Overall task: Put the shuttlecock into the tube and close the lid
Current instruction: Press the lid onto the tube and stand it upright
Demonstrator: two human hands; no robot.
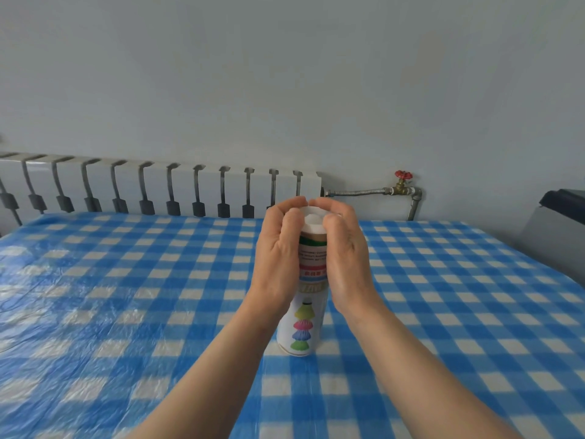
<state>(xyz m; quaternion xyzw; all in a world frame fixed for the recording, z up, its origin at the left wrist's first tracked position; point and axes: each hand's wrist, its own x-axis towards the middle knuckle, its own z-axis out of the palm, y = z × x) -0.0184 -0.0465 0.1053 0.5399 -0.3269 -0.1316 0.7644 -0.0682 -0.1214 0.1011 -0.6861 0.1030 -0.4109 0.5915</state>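
Observation:
A white cardboard shuttlecock tube, printed with coloured shuttlecocks, stands upright on the blue-and-white checked table. A white lid sits on its top end. My left hand wraps the tube's upper left side, with the thumb and fingertips on the lid's rim. On the upper right side, my right hand does the same, its thumb pressing on the lid. No shuttlecock is visible; the tube's inside is hidden.
A white radiator runs along the wall behind the table's far edge. A pipe with a red valve sticks out to its right. A dark grey object stands at the far right beside the table.

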